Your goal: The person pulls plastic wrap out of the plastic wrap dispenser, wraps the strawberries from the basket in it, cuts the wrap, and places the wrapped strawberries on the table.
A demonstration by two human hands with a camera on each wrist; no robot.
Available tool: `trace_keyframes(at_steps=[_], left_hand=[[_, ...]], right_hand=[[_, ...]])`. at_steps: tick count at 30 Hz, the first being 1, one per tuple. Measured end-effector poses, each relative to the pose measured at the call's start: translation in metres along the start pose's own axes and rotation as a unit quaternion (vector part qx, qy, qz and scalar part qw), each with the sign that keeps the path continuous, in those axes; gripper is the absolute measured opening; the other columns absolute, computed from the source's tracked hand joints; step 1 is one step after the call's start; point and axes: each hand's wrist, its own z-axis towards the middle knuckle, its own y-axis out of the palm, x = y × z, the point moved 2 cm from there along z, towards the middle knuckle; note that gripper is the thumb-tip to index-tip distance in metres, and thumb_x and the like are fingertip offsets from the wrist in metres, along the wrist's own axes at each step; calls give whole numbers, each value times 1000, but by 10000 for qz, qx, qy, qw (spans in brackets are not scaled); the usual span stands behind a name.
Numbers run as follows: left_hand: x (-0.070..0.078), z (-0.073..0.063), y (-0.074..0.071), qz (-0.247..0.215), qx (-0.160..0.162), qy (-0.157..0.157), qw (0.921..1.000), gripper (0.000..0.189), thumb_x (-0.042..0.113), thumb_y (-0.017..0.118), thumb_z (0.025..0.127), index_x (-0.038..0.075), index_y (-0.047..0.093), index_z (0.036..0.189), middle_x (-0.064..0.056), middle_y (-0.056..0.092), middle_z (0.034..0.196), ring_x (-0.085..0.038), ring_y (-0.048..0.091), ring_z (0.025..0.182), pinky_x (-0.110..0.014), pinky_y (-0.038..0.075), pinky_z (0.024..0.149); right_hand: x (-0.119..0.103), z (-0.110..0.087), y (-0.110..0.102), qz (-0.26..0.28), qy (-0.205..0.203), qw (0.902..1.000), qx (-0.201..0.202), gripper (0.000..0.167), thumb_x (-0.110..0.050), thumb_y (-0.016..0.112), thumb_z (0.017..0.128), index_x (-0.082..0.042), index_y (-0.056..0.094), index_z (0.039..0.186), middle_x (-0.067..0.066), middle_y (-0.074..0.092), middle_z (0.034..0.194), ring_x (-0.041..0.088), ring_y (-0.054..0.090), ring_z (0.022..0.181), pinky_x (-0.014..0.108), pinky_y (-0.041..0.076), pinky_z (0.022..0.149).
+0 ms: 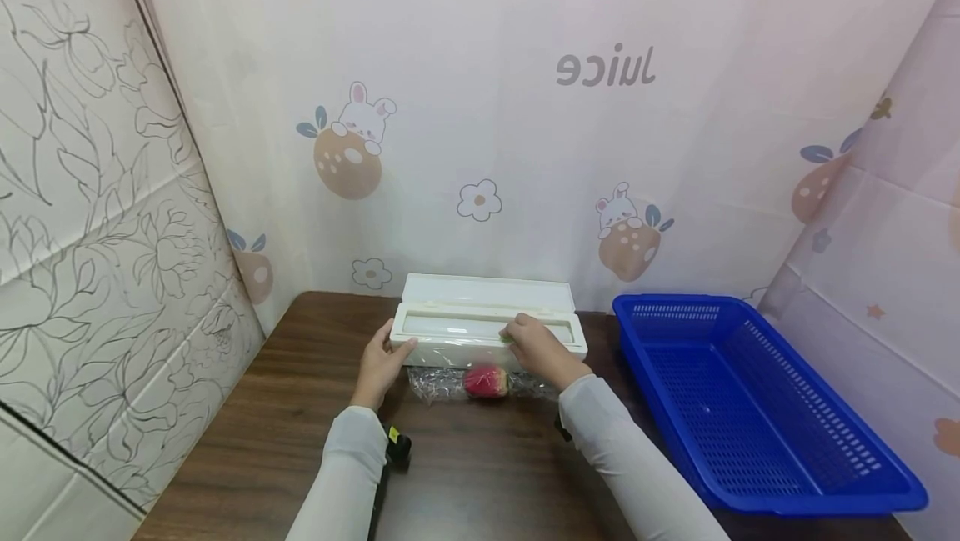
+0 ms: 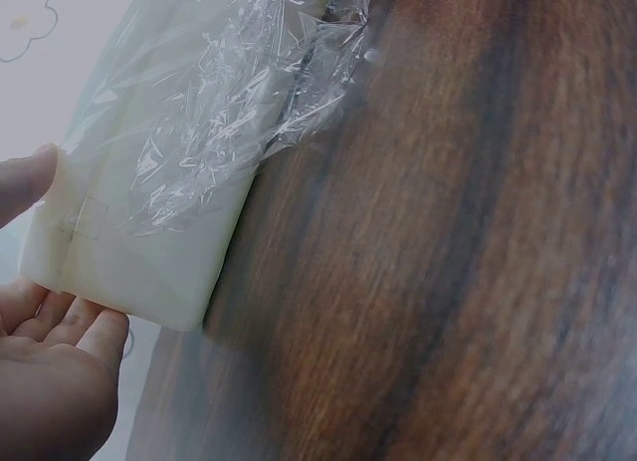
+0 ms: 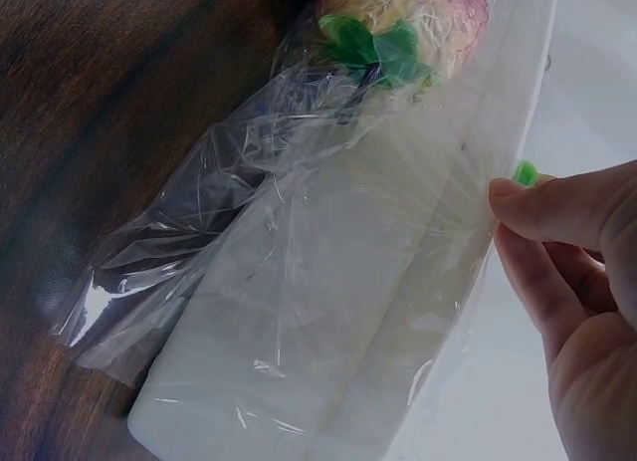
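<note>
A white cling film dispenser (image 1: 442,353) stands at the back of the table, its long lid (image 1: 487,293) raised. My left hand (image 1: 380,366) holds its left end, thumb on top and fingers below in the left wrist view. At the dispenser's upper edge, right of the middle, my right hand (image 1: 542,349) pinches a small green slider (image 3: 528,171), mostly hidden by the fingers. Clear cling film (image 1: 433,384) drapes crumpled over the front onto the table. A pink and cream fruit-like piece (image 1: 486,382) with green leaves (image 3: 383,51) lies in the film before the dispenser.
A blue plastic basket (image 1: 667,408) with slotted sides stands on the right of the brown wooden table (image 1: 480,474). Behind the dispenser hangs a printed curtain (image 1: 480,107), and a flower-patterned panel (image 1: 97,149) closes the left side.
</note>
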Motion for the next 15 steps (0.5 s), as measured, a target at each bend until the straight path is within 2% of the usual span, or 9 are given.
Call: trace_keyframes(at_steps=[15], left_hand=[[0, 0, 0, 14, 9, -74, 10000, 76, 21, 71, 96, -2, 29, 155, -24, 32, 157, -40, 36, 141, -49, 35, 113]], right_hand=[[1, -1, 6, 137, -194, 9997, 62, 26, 10, 65, 89, 1, 71, 113, 9, 63, 98, 21, 63, 88, 34, 56, 80]])
